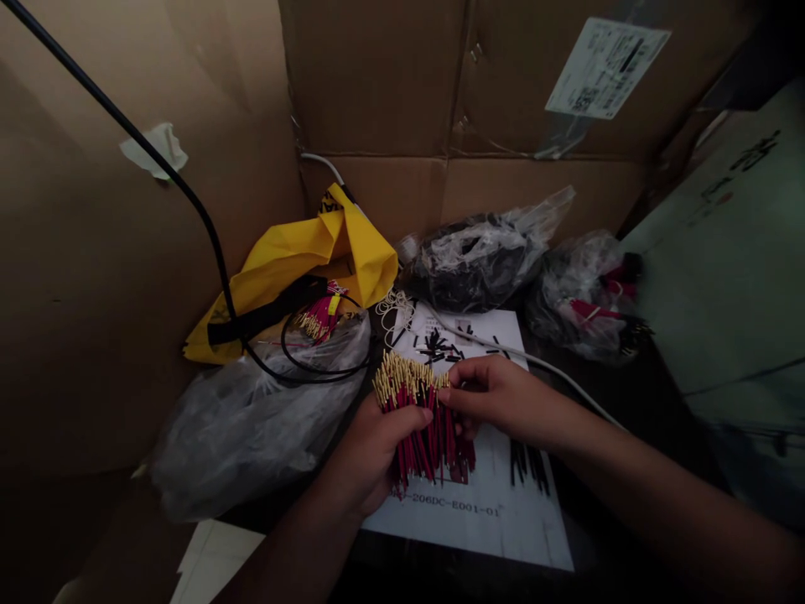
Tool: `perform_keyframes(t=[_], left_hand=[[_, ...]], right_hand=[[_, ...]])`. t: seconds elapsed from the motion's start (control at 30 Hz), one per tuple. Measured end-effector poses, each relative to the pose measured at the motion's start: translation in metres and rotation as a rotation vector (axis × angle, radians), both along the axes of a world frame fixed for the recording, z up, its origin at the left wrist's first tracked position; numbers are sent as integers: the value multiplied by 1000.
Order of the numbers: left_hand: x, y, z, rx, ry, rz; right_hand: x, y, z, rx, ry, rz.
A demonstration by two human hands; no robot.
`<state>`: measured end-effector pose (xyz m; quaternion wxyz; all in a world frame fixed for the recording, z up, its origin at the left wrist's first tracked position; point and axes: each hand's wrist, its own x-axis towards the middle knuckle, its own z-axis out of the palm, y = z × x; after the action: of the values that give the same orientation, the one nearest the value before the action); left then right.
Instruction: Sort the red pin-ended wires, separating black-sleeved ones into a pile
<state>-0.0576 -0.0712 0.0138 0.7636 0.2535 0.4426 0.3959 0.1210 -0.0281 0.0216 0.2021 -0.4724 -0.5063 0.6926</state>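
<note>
My left hand (377,445) is wrapped round a thick bundle of red wires (418,453) with gold-coloured pin ends pointing up and away. The thumb lies across the front of the bundle. At the bundle's right side, my right hand (487,390) pinches with thumb and index finger at the gold ends; what lies between the fingertips is too small to make out. Beneath both hands is a printed white sheet (532,537). Short black tube pieces (437,344) are scattered on its far part, and longer black pieces (528,466) lie at its right edge.
Left of the sheet are a clear plastic bag (251,428), a yellow bag (289,243) and another red wire bundle (324,315). Behind stand a bag of black items (478,260) and a bag with red wires (582,294). A pale cable (553,369) crosses the sheet. Cardboard walls (377,75) enclose the back.
</note>
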Motion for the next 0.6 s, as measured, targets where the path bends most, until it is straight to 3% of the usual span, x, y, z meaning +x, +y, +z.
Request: perform_keyframes(t=[0.6], left_hand=[[0,2,-5,-4,-33,57]], right_hand=[[4,3,2,21,-18,-52]])
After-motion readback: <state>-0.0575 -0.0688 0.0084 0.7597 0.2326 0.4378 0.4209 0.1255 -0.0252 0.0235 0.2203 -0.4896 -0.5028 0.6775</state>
